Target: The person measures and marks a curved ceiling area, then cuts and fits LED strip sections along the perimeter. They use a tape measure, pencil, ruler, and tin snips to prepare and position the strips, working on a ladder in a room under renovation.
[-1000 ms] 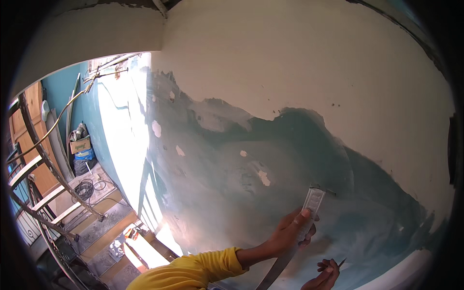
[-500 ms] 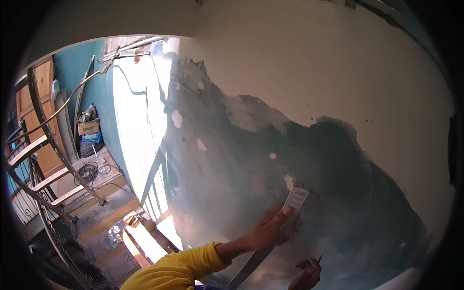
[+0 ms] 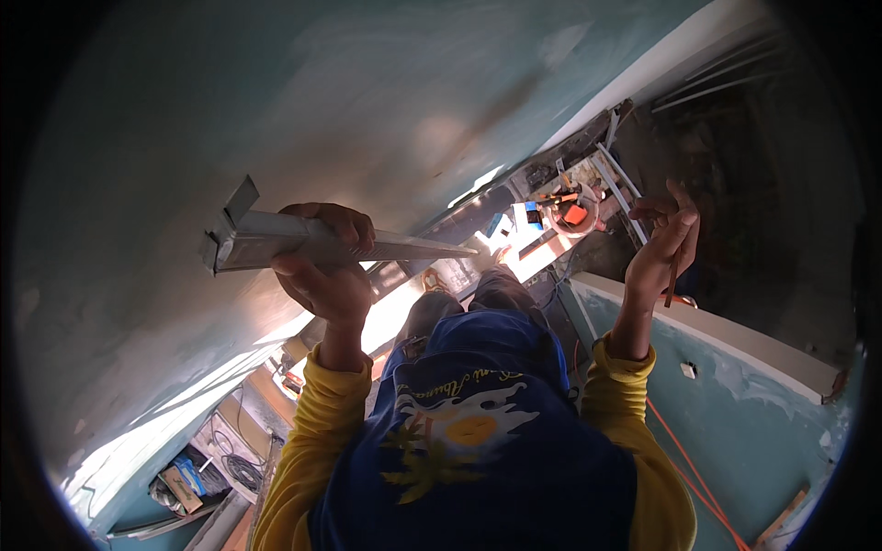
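Note:
My left hand (image 3: 329,275) is wrapped around a long grey metal channel (image 3: 404,246) near its close end, where bent tabs stick out beside the wall. The channel runs away from me and narrows toward the lower level by my feet. On the right my raised right hand (image 3: 663,243) is closed around a thin brown pencil (image 3: 672,280), which pokes out below the fingers. That hand is apart from the channel.
A patchy teal and grey wall (image 3: 303,110) rises on the left. Ahead and below is a bucket (image 3: 595,220) of tools on a plank. A low teal wall with a pale ledge (image 3: 717,335) and an orange cord (image 3: 691,477) are at right. Coiled cable (image 3: 241,470) lies lower left.
The view has swung from the wall down to my body and feet. My left hand still grips the metal channel, and the right still holds the pencil, now farther right of it.

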`<state>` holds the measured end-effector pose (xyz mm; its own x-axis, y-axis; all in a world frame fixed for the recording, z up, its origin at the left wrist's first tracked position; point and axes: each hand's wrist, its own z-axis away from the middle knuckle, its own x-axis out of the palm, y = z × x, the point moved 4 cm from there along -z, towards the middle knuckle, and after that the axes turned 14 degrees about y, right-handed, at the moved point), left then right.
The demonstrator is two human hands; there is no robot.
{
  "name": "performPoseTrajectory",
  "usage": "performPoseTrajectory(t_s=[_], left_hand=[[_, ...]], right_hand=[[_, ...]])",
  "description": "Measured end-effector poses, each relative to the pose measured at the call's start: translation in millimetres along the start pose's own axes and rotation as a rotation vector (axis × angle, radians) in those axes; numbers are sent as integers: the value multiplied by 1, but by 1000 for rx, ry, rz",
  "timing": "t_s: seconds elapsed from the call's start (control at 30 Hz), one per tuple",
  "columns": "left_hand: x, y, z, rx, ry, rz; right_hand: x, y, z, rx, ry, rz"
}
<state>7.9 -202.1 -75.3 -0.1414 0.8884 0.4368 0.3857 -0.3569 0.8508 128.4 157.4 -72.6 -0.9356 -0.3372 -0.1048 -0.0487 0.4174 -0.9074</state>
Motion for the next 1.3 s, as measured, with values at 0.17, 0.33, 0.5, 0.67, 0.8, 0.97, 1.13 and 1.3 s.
performPoseTrajectory(t_s=[0.17,0.33,0.5,0.67,0.8,0.97,1.13,1.3], left_hand=[[30,-33,-15,-44,-61,-30],[78,-45,-29,-12,-60,-271],[86,-60,-21,85,-84,-398],[76,-77,1,111,-121,-654],[49,-104,31,146,-171,-735],[-77,-156,108,-354,20,-1160],[-166,-178,224,-1292,-664,-1505],[-165,-202,267,-1572,-927,-1491]], right_hand=[[-57,56,19,63,-6,265],[-92,93,14,22,106,342],[-116,137,-8,84,138,344],[-129,198,-25,192,110,324],[-125,264,-16,498,179,306],[-123,439,60,828,-26,398],[-82,562,132,1038,-26,612],[-45,600,160,1142,-211,746]])
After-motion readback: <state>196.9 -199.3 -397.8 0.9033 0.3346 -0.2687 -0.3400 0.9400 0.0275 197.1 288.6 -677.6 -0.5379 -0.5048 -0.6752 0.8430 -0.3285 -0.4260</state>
